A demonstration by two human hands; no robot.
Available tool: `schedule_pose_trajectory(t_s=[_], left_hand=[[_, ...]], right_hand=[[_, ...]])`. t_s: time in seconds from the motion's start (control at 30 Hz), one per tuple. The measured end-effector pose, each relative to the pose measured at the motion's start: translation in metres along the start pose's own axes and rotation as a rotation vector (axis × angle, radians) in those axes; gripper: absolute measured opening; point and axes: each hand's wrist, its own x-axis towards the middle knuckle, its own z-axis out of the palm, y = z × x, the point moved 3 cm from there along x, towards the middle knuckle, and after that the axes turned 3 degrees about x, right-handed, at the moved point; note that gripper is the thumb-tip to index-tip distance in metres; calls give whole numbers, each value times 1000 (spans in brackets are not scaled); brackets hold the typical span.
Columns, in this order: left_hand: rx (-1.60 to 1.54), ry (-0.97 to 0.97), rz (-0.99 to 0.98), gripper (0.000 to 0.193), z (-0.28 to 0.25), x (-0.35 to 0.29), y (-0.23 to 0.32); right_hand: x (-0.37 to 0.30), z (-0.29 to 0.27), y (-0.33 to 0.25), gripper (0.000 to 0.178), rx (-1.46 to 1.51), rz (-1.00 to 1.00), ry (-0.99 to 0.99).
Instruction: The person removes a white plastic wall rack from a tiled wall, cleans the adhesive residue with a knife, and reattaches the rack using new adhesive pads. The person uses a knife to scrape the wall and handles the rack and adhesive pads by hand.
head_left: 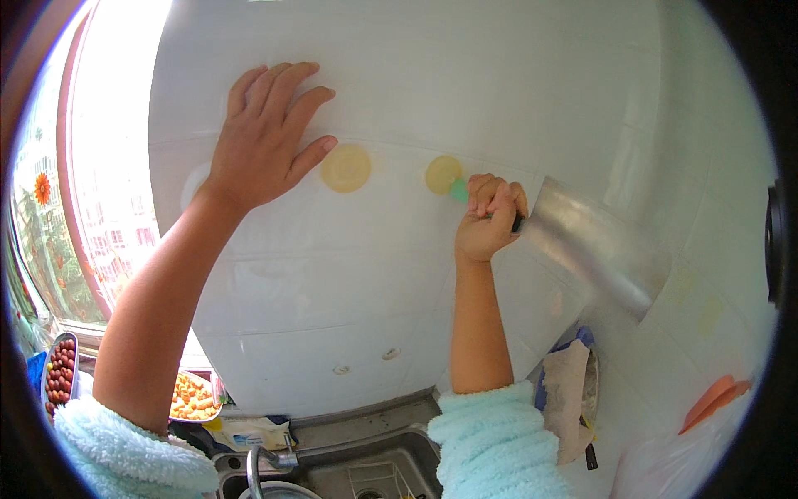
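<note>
My left hand [264,137] is open, its fingers spread and slightly bent, against or just in front of a white tiled wall [332,283]. Close to its thumb is a pale yellow round patch [347,170] on the tiles. A second yellow round patch [442,175] is farther right, partly behind the green end of a handle. That handle belongs to a cleaver [603,245], and my right hand [490,220] is closed around it. The wide metal blade extends right and downward, somewhat blurred. Whether it touches the wall I cannot tell.
Below are a metal sink [312,437] and a faucet [254,470]. Containers of reddish-brown round items [61,374] and orange-yellow pieces [193,399] stand by the window [100,183]. Cloths [567,399] hang at lower right, near an orange object [711,402] and a plastic bag [682,453].
</note>
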Motion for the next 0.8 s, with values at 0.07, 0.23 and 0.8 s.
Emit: schedule_pose_trajectory(t_s=[0.07,0.23,0.8], left_hand=[[-14,2,1,45,0,0,1],[-35,21,-11,44,-1,-1,0],[10,29,-10,42,5,-2,0]], right_hand=[[3,-1,-9,37,18,80,69],[0,9,-37,36,86,-167,-105],[-3,14,-8,34,-48,-183,-46]])
